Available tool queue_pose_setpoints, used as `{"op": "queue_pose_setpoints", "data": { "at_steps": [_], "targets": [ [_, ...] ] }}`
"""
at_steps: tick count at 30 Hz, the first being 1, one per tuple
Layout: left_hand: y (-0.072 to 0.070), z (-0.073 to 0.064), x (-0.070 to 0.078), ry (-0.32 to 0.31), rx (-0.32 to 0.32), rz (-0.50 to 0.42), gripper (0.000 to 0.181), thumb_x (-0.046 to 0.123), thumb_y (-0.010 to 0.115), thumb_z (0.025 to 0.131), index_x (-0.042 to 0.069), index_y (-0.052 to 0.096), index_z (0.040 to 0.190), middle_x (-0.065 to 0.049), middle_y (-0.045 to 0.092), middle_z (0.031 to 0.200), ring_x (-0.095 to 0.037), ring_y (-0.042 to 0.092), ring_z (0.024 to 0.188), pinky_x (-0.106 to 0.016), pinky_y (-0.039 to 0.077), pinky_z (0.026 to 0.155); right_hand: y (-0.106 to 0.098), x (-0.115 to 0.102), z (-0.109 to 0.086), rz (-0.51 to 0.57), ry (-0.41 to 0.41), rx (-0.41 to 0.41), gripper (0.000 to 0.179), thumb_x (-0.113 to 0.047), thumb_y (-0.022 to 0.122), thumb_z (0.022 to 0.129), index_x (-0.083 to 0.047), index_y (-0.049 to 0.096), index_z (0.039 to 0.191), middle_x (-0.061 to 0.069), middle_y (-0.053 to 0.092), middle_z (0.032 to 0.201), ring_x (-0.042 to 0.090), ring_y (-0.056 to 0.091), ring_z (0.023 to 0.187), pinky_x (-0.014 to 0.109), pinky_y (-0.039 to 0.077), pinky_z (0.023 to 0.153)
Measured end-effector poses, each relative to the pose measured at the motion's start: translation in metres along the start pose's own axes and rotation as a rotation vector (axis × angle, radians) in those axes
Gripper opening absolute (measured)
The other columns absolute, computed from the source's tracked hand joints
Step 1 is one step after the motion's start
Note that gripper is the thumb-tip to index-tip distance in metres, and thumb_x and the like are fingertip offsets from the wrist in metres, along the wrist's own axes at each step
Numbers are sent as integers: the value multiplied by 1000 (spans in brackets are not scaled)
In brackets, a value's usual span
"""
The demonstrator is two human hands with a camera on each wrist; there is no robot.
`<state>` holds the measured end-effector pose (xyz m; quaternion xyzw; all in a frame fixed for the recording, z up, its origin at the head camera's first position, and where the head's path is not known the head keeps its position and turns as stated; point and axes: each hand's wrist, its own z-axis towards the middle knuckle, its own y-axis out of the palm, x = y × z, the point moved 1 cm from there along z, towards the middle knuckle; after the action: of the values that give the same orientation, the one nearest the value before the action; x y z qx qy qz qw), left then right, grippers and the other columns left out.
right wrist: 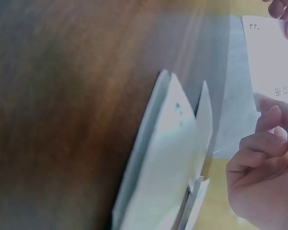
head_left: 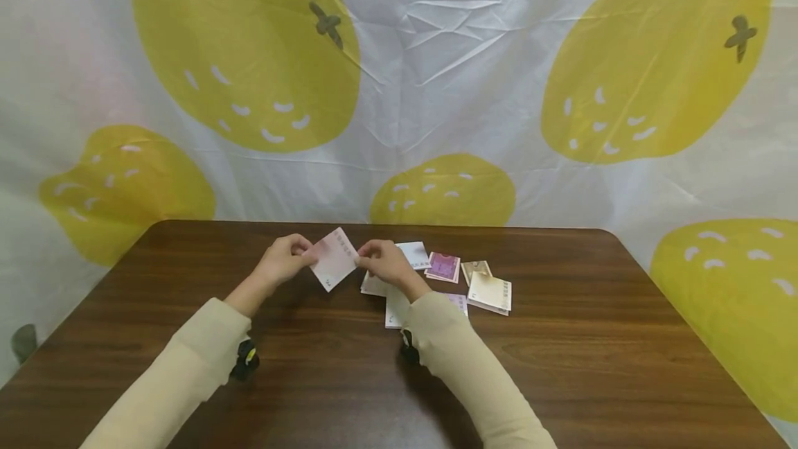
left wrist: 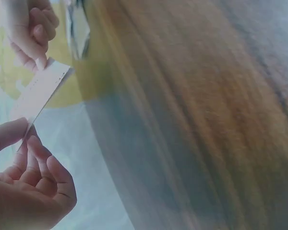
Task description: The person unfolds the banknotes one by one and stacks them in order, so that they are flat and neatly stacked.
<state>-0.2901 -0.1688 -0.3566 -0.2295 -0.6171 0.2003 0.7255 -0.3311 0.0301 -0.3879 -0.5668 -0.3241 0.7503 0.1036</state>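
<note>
Above the table a pale pink square of folded paper [head_left: 334, 260], with small dark print along its edges, is held up between both hands. My left hand [head_left: 285, 258] pinches its left side between thumb and fingers, as the left wrist view also shows at the near end of the paper [left wrist: 41, 91]. At the opposite corner my right hand [head_left: 388, 262] pinches it with the fingertips. Beneath and beside the right hand lie more folded papers, among them a white one [head_left: 414, 255] and a pale one [head_left: 374, 285] partly hidden by that hand.
On the brown wooden table [head_left: 592, 338], a purple paper [head_left: 444, 267], a tan one [head_left: 476, 271] and a cream stack [head_left: 490, 292] lie right of the hands. White and lilac papers [head_left: 458, 302] sit partly under the right forearm. A lemon-patterned cloth [head_left: 436, 89] hangs behind.
</note>
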Motion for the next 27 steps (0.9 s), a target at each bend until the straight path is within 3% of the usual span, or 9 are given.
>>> {"op": "queue_pose_setpoints", "data": {
  "at_steps": [7,13,20,27],
  "targets": [
    [1,2,6,20,5,-93,20,2,60,79,-11,53,92,-13,56,76,-18,49,69,-26,38,58,-11,-4,-3,63,36,-9,16,-16,61,82,-1,62,89,1,49,54,16,47,52,22,30,47],
    [8,3,9,-25,-34,-176,22,3,59,80,-10,52,96,-8,56,75,-20,50,67,-30,40,59,-21,5,-6,125,77,-41,19,-19,61,83,-1,63,88,9,52,57,23,49,57,22,31,46],
    [15,4,14,-44,-56,-219,22,6,59,82,-9,52,97,-7,58,76,-21,51,65,-34,42,60,-36,11,-13,132,58,-57,19,-19,61,83,0,65,84,1,48,54,10,42,49,21,32,45],
    [23,1,17,-71,-61,-255,23,7,59,82,-7,52,99,-8,60,80,-26,52,68,-39,43,66,-49,13,-24,173,77,-114,29,-20,59,84,8,61,89,0,44,52,9,35,44,21,29,44]
  ]
}}
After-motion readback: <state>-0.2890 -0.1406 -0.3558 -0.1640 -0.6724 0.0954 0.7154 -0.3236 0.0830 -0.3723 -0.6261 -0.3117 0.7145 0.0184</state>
